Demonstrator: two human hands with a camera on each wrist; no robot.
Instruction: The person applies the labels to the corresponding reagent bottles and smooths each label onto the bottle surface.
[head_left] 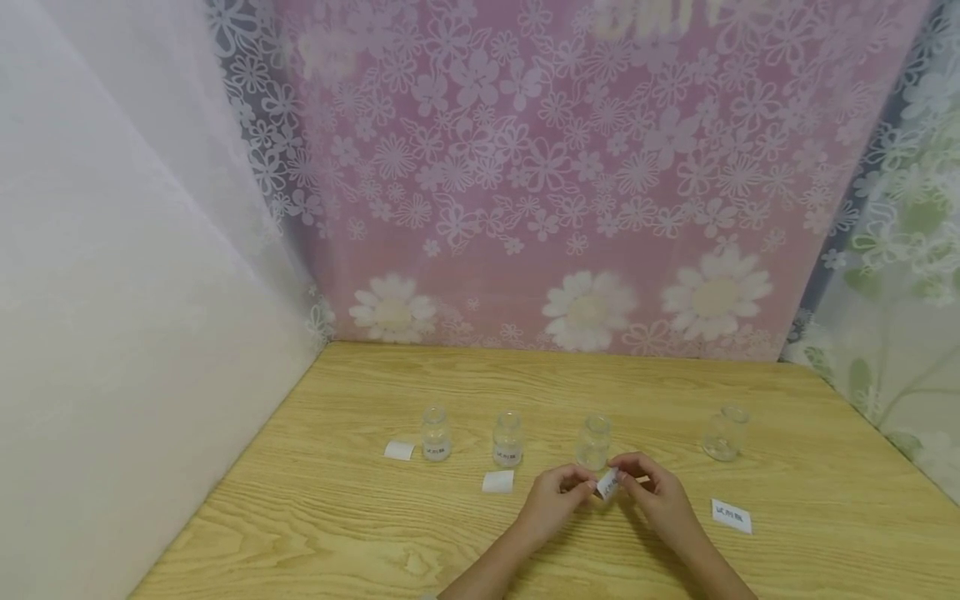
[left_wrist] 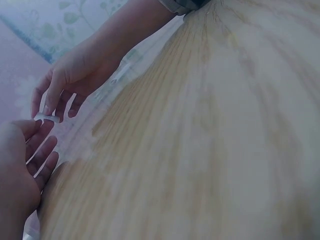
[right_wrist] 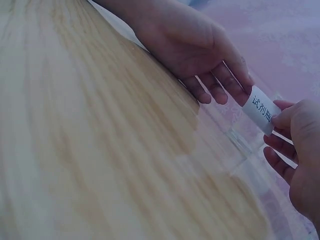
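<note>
Head view: on the desk [head_left: 300, 533], between the middle and the near edge, the left hand [head_left: 553, 502] and the right hand [head_left: 660, 496] meet over one held label [head_left: 608, 483], each pinching an end of it between thumb and fingers. The third jar [head_left: 594, 440] stands just beyond, with no label to be seen on it. Nearer the left edge, the first jar [head_left: 435, 427] and second jar [head_left: 508, 429] carry printed labels low on their fronts, with blank slips [head_left: 498, 482] lying beside them. Toward the right edge stand the bare fourth jar [head_left: 725, 433] and, closer to the near right corner, a flat printed slip [head_left: 731, 517].

Left wrist view: the held label shows nearly edge-on between the fingertips of both hands.

Right wrist view: its printed face shows, slightly curved; whether any backing remains cannot be told. The step in hand looks like readying this label, probably peeling it. The next move seems to call for freeing it cleanly, then pressing it level onto the third jar.
</note>
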